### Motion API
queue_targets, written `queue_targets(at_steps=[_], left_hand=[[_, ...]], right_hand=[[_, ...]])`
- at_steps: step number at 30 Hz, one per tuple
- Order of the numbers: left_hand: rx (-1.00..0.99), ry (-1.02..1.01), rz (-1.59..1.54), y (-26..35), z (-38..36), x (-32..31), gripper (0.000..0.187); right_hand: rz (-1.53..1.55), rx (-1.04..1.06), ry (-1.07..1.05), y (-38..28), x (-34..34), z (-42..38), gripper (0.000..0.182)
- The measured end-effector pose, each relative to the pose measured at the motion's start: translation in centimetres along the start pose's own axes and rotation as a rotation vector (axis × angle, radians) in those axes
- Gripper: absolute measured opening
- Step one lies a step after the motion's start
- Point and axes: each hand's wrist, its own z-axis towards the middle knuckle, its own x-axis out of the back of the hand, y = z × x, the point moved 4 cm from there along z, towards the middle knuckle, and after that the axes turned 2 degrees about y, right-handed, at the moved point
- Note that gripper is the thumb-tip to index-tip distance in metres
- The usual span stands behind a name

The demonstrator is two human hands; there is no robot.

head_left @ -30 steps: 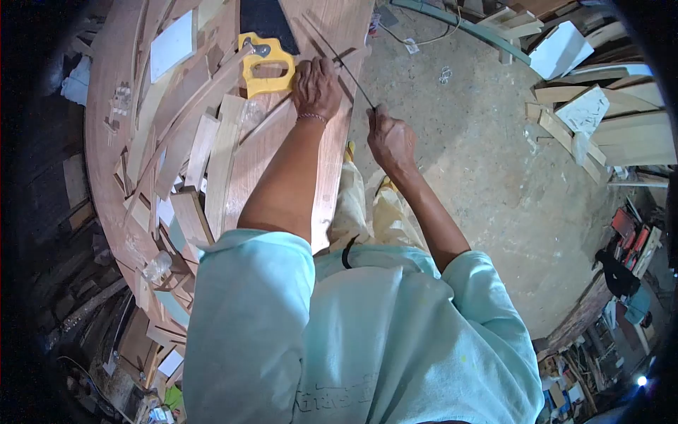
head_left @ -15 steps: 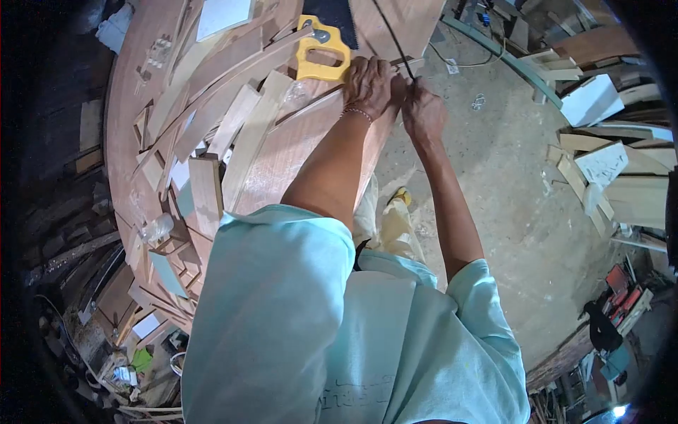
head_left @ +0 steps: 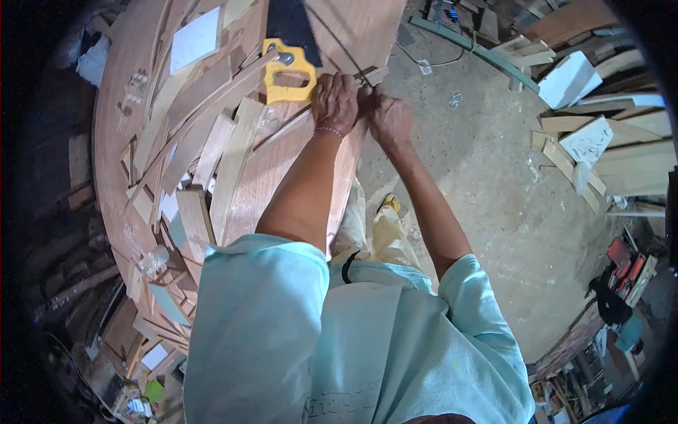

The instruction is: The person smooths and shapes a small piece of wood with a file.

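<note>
My left hand (head_left: 335,104) presses down on a small piece of wood (head_left: 379,75) at the table's edge, its fingers curled. Beside it, my right hand (head_left: 390,120) is closed round the near end of a long, thin dark rod-like tool (head_left: 337,44). That tool slants away over the table and rests by the wood; its exact kind cannot be made out. Just left of my left hand lies a handsaw with a yellow handle (head_left: 273,86) and dark blade (head_left: 288,25).
Wood strips (head_left: 244,152) and offcuts cover the left of the table (head_left: 374,35). A white board (head_left: 195,40) lies among them, with a clear plastic bottle (head_left: 153,260) nearer. Stacked boards (head_left: 639,169) stand at right, beyond the concrete floor (head_left: 494,212).
The view has shifted, so the scene sits lower and further left. My right hand has pushed slightly forward with the rod-like tool, which slants more to the left. My left hand stays on the wood.
</note>
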Motion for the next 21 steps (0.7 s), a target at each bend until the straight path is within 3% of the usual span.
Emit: queue_targets(at_steps=[18, 21], left_hand=[[0.005, -0.064, 0.005, 0.3, 0.0, 0.3, 0.013], [0.016, -0.064, 0.025, 0.2, 0.0, 0.1, 0.013]], right_hand=[[0.004, 0.072, -0.018, -0.7, 0.0, -0.2, 0.02], [0.149, 0.06, 0.039, 0.0, 0.2, -2.2, 0.023]])
